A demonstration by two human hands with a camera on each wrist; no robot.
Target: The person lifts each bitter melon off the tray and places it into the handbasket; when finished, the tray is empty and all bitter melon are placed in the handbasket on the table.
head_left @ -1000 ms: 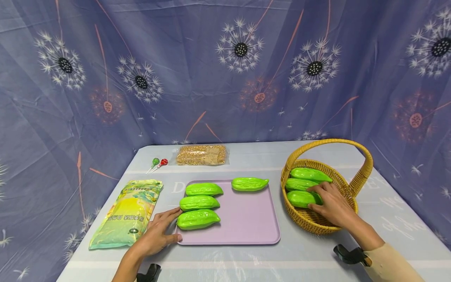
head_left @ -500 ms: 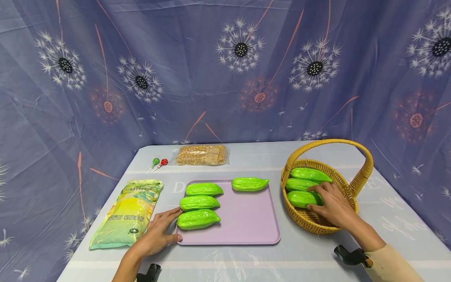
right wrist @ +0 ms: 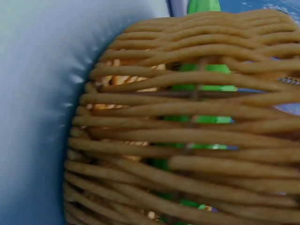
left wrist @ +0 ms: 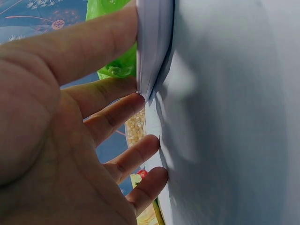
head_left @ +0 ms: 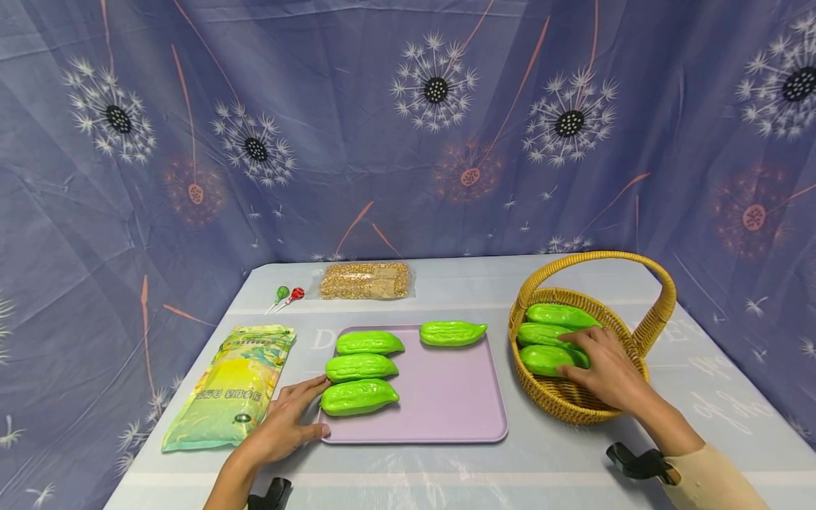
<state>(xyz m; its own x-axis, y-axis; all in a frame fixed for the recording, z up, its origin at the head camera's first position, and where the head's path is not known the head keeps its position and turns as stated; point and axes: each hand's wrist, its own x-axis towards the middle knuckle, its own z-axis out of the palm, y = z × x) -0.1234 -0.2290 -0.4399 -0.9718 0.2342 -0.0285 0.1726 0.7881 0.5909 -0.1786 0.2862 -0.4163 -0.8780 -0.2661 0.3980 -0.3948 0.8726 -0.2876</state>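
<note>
Green glossy bitter melons lie in two groups. Three of them, the front one point(head_left: 360, 397) nearest me, are stacked in a row on the left of the pink-purple tray point(head_left: 446, 411); a single bitter melon point(head_left: 452, 333) lies at its back right. My left hand point(head_left: 285, 423) touches the tray's left rim, its fingers nearly straight, as the left wrist view shows. Inside the wicker basket point(head_left: 561, 409) lie three more. There my right hand point(head_left: 608, 368) holds the front bitter melon point(head_left: 545, 360) between thumb and fingers. In the right wrist view the basket's weave point(right wrist: 187, 126) hides that hand.
A green and yellow bag point(head_left: 232, 386) lies left of the tray. Toward the back are a pack of corn kernels point(head_left: 363, 280), a green lollipop point(head_left: 282, 292) and a red lollipop point(head_left: 296, 293). The basket's tall handle point(head_left: 596, 256) arches over its opening.
My right hand has shifted slightly to the right in the basket, and the front bitter melon has slid a little with it. The left hand and the tray have stayed put.
</note>
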